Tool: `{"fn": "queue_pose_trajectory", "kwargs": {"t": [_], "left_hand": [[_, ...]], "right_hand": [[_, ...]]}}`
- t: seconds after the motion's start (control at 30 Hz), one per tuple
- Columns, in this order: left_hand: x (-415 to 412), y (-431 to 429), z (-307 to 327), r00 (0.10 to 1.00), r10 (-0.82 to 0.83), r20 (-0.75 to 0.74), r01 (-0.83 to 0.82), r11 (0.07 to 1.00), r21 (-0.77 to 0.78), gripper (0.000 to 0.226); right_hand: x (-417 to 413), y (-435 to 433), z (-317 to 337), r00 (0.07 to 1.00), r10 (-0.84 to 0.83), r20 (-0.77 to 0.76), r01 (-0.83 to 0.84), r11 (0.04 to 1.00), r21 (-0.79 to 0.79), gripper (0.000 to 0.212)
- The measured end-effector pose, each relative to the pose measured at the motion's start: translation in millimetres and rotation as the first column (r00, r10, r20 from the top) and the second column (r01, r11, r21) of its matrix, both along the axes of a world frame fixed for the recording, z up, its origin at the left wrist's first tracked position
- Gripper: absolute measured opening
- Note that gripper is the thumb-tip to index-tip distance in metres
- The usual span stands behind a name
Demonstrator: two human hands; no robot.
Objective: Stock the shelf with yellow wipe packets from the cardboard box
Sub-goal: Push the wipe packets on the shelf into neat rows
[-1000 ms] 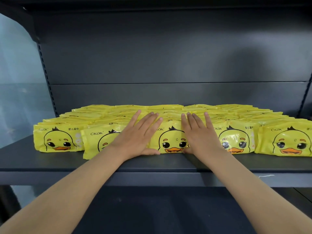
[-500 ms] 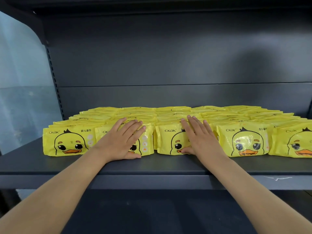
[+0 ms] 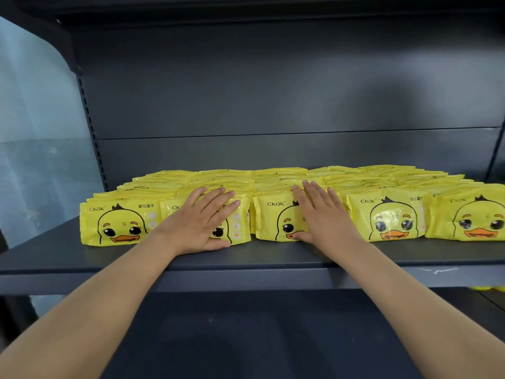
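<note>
Where hands (image 3: 200, 222) rest, packets (image 3: 385, 217) face-front.

A shop: dark metal shelf (image 3: 246, 258) stocked with wipe packets (image 3: 393, 214).

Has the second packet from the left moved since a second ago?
Yes. The second packet slid back from the shelf edge, now level with its neighbours.

Your left hand (image 3: 200, 221) covers most of the duck face on the second front packet (image 3: 237, 214), your right hand (image 3: 321, 214) hides half of the third packet (image 3: 270, 217), and the rightmost packet (image 3: 470, 217) is cut off by the frame's edge.
</note>
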State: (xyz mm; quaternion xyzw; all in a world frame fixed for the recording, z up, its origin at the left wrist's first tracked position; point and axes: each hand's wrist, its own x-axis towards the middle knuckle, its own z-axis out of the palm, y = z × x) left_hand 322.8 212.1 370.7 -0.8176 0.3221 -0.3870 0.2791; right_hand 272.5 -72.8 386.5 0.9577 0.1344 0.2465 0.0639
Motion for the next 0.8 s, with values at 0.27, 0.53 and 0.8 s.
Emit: {"fn": "queue_pose_trajectory", "kwargs": {"t": [0.27, 0.53, 0.8], "left_hand": [[-44, -20, 29, 0.995, 0.080, -0.068, -0.083, 0.996, -0.041, 0.069], [-88, -147, 73, 0.995, 0.041, -0.086, -0.049, 0.994, -0.095, 0.064], [-71, -281, 56, 0.952, 0.251, -0.174, -0.270, 0.958, -0.099, 0.107]], "right_hand": [[-24, -11, 21, 0.999, 0.031, -0.028, -0.031, 0.999, 0.010, 0.087], [-51, -96, 48, 0.995, 0.020, -0.096, -0.022, 1.000, -0.019, 0.059], [-23, -175, 37, 0.999, 0.002, -0.052, -0.012, 0.980, -0.199, 0.096]]}}
